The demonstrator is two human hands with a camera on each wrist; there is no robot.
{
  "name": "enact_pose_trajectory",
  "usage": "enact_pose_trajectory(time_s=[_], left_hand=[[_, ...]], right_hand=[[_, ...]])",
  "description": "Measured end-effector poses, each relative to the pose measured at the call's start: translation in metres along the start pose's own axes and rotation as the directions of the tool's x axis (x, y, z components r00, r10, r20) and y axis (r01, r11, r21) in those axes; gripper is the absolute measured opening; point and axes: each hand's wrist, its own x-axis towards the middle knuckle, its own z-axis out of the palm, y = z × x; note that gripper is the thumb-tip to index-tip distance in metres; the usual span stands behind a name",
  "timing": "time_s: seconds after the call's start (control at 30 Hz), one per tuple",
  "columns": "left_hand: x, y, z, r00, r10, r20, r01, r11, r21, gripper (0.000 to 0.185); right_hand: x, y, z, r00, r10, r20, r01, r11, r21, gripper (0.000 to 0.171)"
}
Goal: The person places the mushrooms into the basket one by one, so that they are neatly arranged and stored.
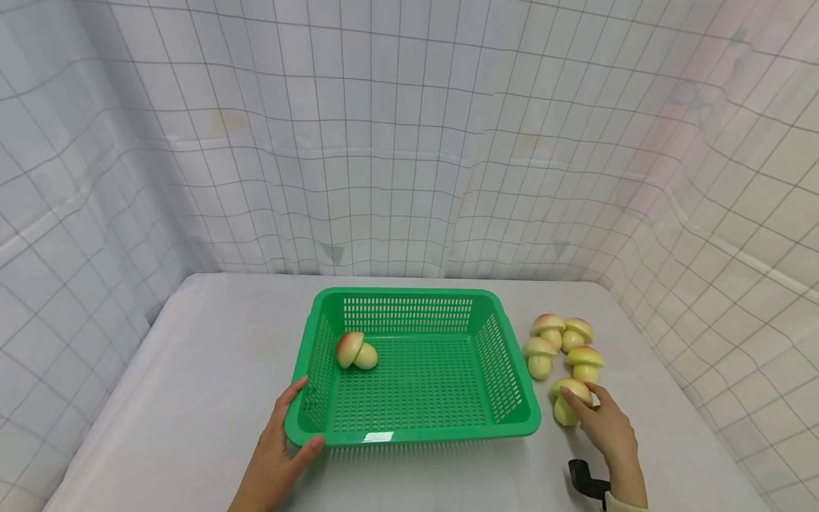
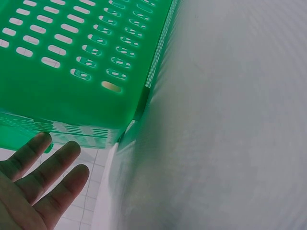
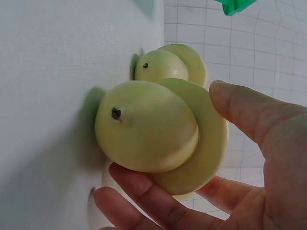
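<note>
On the near left of the white tabletop [image 1: 192, 355], the left hand [image 1: 275, 455] rests against the near left corner of the green slotted basket [image 1: 409, 425], its thumb lying along the near rim and its fingers [image 2: 53, 165] straight and relaxed beside the left wall, gripping nothing. Inside the basket, close to the far left corner, a toy mushroom with a reddish-yellow cap [image 1: 355, 350] lies on its side. Right of the basket, four more toy mushrooms [image 1: 563, 345] stand in a small cluster on the tabletop, just beside one another. Nearest of the group, a fifth toy mushroom [image 1: 566, 398] sits on the tabletop with the right hand [image 1: 608, 427] on it; the right wrist view shows thumb and fingers [image 3: 144, 201] curled round its cap and pale stalk, grasping it.
</note>
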Motion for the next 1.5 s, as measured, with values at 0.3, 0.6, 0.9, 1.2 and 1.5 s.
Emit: enact_pose_trajectory(time_s=[0.3, 0.6, 0.9, 1.2, 1.5], left_hand=[[0.001, 0.001, 0.000, 1.000, -0.001, 0.005, 0.001, 1.000, -0.002, 0.080], [0.001, 0.000, -0.001, 1.000, 0.008, 0.001, -0.008, 1.000, -0.002, 0.081], [0.001, -0.001, -0.001, 1.000, 0.010, -0.002, -0.010, 1.000, -0.001, 0.081], [0.002, 0.000, 0.000, 1.000, -0.008, 0.003, 0.008, 1.000, 0.001, 0.080], [0.001, 0.000, 0.000, 1.000, -0.009, 0.010, 0.009, 1.000, -0.011, 0.079]], right_hand=[[-0.001, 0.004, 0.002, 1.000, 0.007, -0.008, -0.007, 0.998, 0.059, 0.097], [-0.003, 0.003, 0.003, 0.998, 0.033, -0.054, -0.029, 0.997, 0.073, 0.096], [-0.005, 0.001, 0.005, 0.992, 0.039, -0.122, -0.027, 0.995, 0.100, 0.096], [-0.008, -0.007, 0.004, 0.968, 0.018, -0.249, 0.007, 0.995, 0.099, 0.087], [-0.013, -0.021, -0.002, 0.952, -0.044, -0.304, 0.081, 0.990, 0.113, 0.081]])
